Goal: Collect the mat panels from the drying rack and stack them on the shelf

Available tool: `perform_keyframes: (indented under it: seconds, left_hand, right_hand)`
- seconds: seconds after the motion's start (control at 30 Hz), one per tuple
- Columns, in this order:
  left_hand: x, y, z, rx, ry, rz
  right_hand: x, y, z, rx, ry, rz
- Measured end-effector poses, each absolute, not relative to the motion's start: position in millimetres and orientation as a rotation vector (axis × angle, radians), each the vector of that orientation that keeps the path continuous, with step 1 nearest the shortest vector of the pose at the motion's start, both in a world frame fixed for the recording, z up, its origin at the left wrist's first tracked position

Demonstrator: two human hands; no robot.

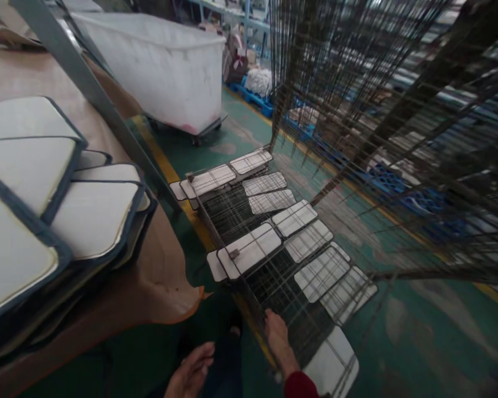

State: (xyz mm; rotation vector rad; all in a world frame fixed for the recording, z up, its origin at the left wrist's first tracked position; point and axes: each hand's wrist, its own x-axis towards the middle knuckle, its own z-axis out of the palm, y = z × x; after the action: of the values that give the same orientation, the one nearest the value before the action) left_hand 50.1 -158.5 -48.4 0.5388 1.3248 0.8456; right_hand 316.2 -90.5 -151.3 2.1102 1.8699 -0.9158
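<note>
My right hand [277,337] reaches down to the near edge of a wire rack shelf [274,287] and its fingers curl over the wire there. White flat pads with dark edges [249,251] lie in rows on that shelf. My left hand [191,373] hangs free at the bottom of the view, fingers loosely spread, holding nothing. More wire shelves [377,110] of the same rack fill the upper right, blurred.
A table [157,276] on the left carries a stack of white pads with dark binding [45,210]. A grey post [95,94] slants beside it. A large white wheeled bin [161,66] stands behind on the green floor with a yellow line [161,160]. Blue pallets [253,97] lie further back.
</note>
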Motion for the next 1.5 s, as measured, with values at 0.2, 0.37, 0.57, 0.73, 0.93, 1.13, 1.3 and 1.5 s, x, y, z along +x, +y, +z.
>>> perform_keyframes:
  seconds: [0.2,0.37,0.57,0.73,0.93,1.13,1.3,1.5]
  left_hand:
    - [66,-144,-50,0.512,1.313,0.908]
    - [75,-131,-46,0.425,1.409,0.923]
    - [90,-115,-42,0.383,1.416,0.922]
    - [105,-89,-18,0.365,1.438,0.973]
    - [129,-63,22,0.388,1.39,1.045]
    - [153,-30,48,0.436,1.363,1.132]
    - [180,16,68,0.459,1.351,1.207]
    - [227,67,106,0.563,1.287,1.263]
  right_hand:
    - [331,-101,-127,2.069,2.145,-0.804]
    - [345,-107,-116,2.127,2.399,-0.6]
    - [359,-105,-74,2.084,2.722,-0.323]
    - [369,-96,-26,2.054,2.851,-0.15]
    - [387,-81,24,2.009,2.87,-0.134]
    - [400,-72,56,2.176,2.431,-0.623]
    - [415,-60,83,2.295,2.297,-0.805]
    - [442,-40,130,2.244,2.236,-1.055]
